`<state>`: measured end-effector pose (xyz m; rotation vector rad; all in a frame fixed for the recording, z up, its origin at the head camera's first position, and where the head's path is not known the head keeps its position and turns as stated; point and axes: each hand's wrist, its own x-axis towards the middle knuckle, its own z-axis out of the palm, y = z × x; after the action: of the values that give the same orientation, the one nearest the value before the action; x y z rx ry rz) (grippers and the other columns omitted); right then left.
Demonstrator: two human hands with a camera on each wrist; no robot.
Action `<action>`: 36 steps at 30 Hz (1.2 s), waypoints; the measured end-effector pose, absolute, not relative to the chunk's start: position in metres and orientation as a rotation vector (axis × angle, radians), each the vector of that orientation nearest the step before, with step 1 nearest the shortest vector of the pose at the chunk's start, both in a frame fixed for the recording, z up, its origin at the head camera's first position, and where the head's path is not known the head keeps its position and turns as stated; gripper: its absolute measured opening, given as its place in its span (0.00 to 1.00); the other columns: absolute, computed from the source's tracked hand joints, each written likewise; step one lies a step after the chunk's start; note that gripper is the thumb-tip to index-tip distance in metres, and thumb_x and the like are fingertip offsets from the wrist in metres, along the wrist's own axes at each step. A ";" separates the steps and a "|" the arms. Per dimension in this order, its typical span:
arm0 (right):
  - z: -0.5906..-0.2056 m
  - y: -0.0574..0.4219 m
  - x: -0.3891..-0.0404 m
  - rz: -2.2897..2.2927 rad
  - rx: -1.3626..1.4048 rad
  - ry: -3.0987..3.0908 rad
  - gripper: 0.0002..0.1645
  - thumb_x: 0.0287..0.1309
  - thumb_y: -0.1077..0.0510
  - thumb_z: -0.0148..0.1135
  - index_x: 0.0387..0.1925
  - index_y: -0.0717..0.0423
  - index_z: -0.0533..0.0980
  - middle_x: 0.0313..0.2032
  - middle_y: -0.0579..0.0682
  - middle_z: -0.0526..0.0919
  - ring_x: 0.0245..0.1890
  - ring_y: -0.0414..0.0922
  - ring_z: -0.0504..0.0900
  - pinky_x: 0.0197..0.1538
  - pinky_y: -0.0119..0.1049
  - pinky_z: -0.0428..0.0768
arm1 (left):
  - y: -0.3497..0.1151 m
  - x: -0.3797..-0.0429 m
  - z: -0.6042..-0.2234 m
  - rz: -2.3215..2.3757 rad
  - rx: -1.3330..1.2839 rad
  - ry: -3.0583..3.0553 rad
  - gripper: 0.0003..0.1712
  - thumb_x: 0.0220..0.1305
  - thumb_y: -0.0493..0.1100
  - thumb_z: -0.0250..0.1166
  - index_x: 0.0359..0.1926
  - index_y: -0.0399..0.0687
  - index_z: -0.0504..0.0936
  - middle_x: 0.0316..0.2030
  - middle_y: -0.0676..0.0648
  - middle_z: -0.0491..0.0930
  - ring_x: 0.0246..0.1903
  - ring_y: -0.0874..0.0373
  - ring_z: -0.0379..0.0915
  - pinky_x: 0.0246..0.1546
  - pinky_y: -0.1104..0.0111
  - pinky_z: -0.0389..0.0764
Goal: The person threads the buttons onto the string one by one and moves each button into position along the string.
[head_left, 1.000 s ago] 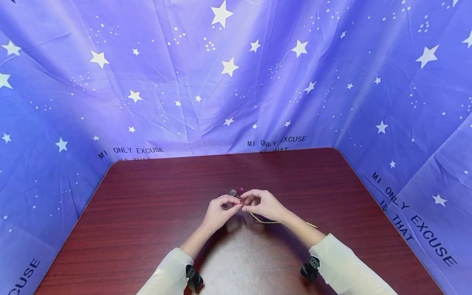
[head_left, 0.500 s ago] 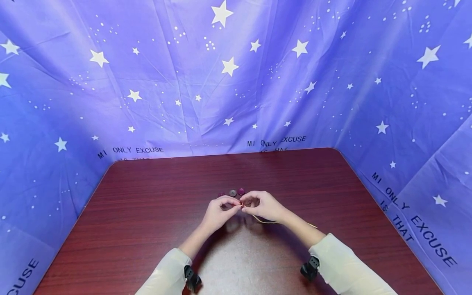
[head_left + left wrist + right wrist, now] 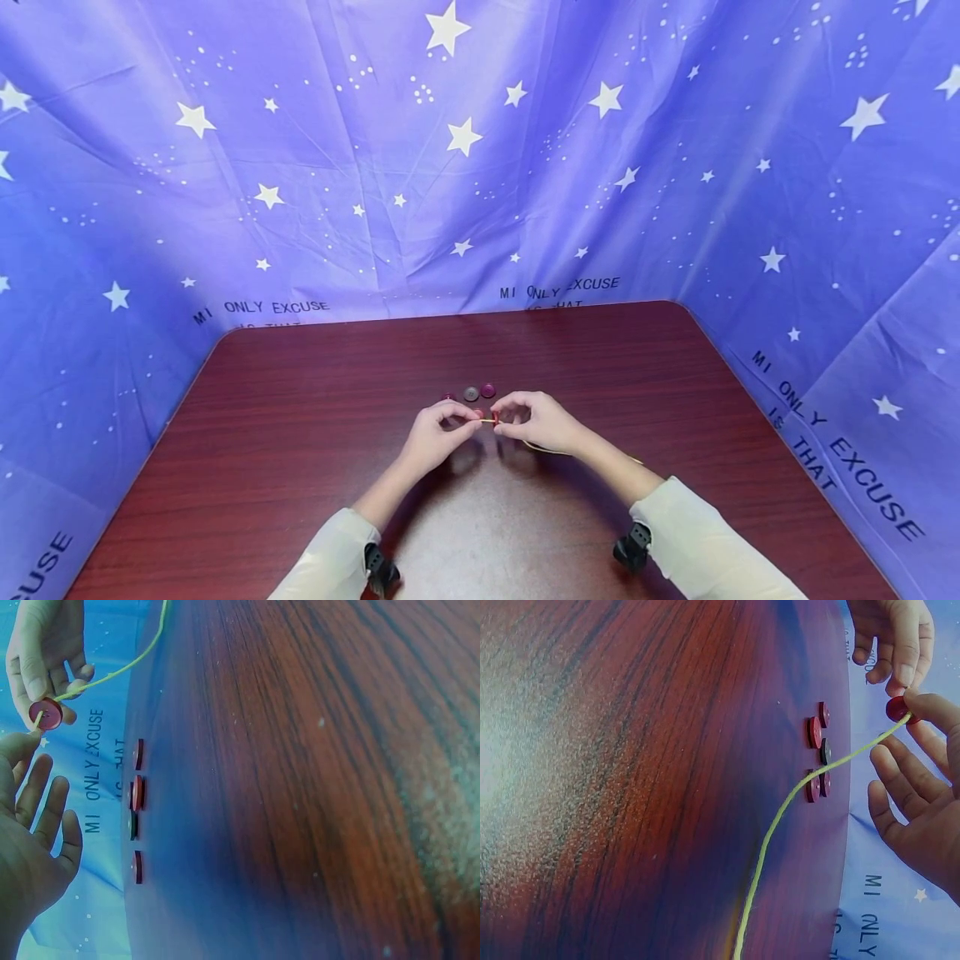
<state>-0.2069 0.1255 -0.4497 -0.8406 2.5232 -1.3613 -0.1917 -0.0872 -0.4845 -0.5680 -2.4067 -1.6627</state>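
My right hand pinches a red button between thumb and fingertips, above the table. A yellow cord runs through the button and trails off behind the right hand, down toward the table. On the button's other side, the left hand pinches the short cord end that sticks out, its other fingers loosely spread in the left wrist view. Just beyond the hands lie a grey button, a purple button and another red button.
One more purple button lies partly hidden behind the left hand. The brown wooden table is bordered by a blue-purple curtain with stars and lettering. Black wrist cameras sit at both sleeves.
The left hand has drawn slightly left, away from the right. A short stretch of cord now shows between the fingertips, and the pinched button stays with the right hand.
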 end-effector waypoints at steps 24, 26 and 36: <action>-0.462 0.140 -0.209 -1.387 -0.784 2.456 0.19 0.51 0.57 0.68 0.44 0.63 0.78 0.29 0.51 0.82 0.23 0.40 0.78 0.23 0.28 0.75 | -0.087 -0.175 -0.464 -1.613 -0.470 -2.496 0.04 0.52 0.36 0.69 0.29 0.38 0.84 0.29 0.45 0.82 0.24 0.62 0.70 0.28 0.73 0.74; -0.462 0.142 -0.209 -1.398 -0.788 2.445 0.19 0.51 0.57 0.68 0.44 0.64 0.78 0.29 0.52 0.82 0.23 0.43 0.79 0.22 0.28 0.75 | -0.087 -0.171 -0.458 -1.615 -0.469 -2.503 0.06 0.52 0.36 0.69 0.29 0.36 0.83 0.29 0.45 0.82 0.24 0.63 0.70 0.28 0.73 0.74; -0.468 0.152 -0.211 -1.338 -0.788 2.509 0.17 0.51 0.58 0.67 0.42 0.63 0.78 0.29 0.50 0.83 0.25 0.33 0.77 0.30 0.27 0.77 | -0.087 -0.173 -0.466 -1.584 -0.406 -2.529 0.02 0.51 0.33 0.69 0.28 0.40 0.84 0.28 0.46 0.82 0.25 0.66 0.69 0.30 0.73 0.73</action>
<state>-0.2106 0.1521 -0.4676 -0.7879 2.5095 -1.3380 -0.1734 -0.0868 -0.4664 -0.4064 -2.5289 -1.5836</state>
